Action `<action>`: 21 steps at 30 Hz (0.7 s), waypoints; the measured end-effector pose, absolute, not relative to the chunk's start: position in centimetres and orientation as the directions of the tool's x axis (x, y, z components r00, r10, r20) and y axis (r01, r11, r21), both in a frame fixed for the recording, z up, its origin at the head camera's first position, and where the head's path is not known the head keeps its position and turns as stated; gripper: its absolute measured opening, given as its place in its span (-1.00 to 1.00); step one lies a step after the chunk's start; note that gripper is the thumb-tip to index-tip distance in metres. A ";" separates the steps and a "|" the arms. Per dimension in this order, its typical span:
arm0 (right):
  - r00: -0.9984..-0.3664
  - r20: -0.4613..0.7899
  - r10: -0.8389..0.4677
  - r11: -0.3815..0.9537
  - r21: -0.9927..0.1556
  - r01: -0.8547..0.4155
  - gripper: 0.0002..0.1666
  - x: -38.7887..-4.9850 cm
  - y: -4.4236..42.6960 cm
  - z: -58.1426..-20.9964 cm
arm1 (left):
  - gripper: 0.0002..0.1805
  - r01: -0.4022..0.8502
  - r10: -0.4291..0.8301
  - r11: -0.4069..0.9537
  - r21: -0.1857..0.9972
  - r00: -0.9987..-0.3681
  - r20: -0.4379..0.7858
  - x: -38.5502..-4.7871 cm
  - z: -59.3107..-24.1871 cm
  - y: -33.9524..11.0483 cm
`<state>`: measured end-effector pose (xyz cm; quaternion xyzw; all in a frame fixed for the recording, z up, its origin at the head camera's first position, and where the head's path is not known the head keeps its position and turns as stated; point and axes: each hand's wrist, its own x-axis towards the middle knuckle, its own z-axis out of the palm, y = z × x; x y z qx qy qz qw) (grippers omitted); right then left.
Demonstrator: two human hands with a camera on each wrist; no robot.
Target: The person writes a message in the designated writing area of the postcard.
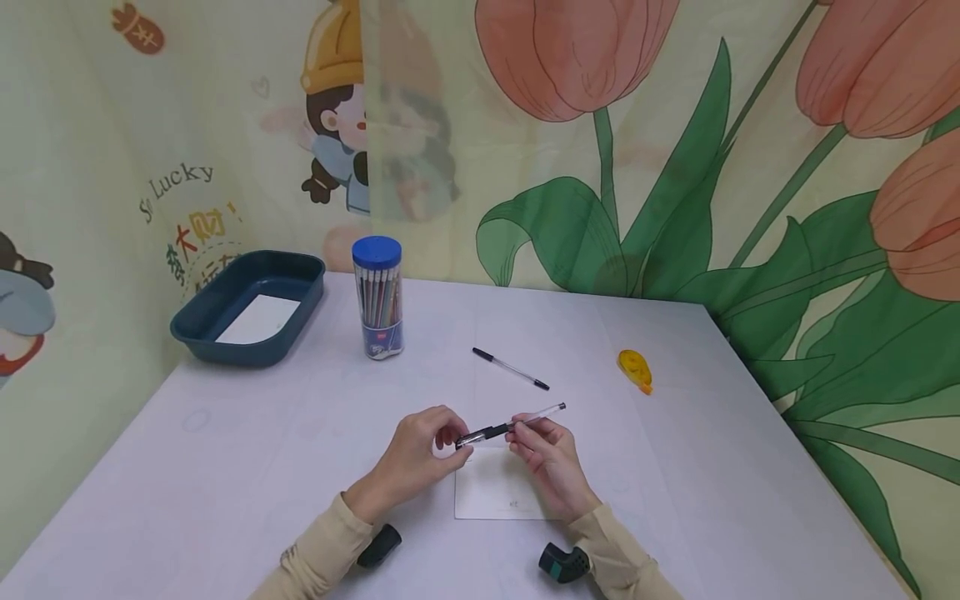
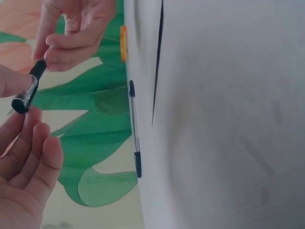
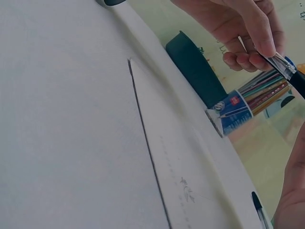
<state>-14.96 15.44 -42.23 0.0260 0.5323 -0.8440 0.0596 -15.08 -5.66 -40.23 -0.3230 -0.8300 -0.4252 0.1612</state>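
Note:
Above a white paper sheet (image 1: 498, 492), both hands hold a gel pen (image 1: 495, 431) with a clear barrel, a black grip and a clip at its left end. My left hand (image 1: 420, 450) pinches the clip end between thumb and fingers, which the left wrist view shows close up at the black-ended cap (image 2: 26, 98). The right hand (image 1: 551, 462) grips the pen's barrel further right, thumb and forefinger around it. In the right wrist view, the left hand (image 3: 250, 33) meets the pen's shiny end, and the right hand (image 3: 291, 200) is partly cut off.
A second pen (image 1: 512, 369) with black ends lies beyond the hands. Further right is a yellow tape-like item (image 1: 635, 370). A blue-lidded tub of pencils (image 1: 379, 300) stands at the back left, beside a dark teal basin (image 1: 247, 354) with white paper inside.

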 end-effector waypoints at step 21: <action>-0.992 -0.115 -0.061 -0.416 -0.900 0.130 -0.89 -15.4 15.6 -42.4 | -0.73 0.686 0.436 0.448 0.574 -0.728 0.530 -14.1 -40.5 -4.2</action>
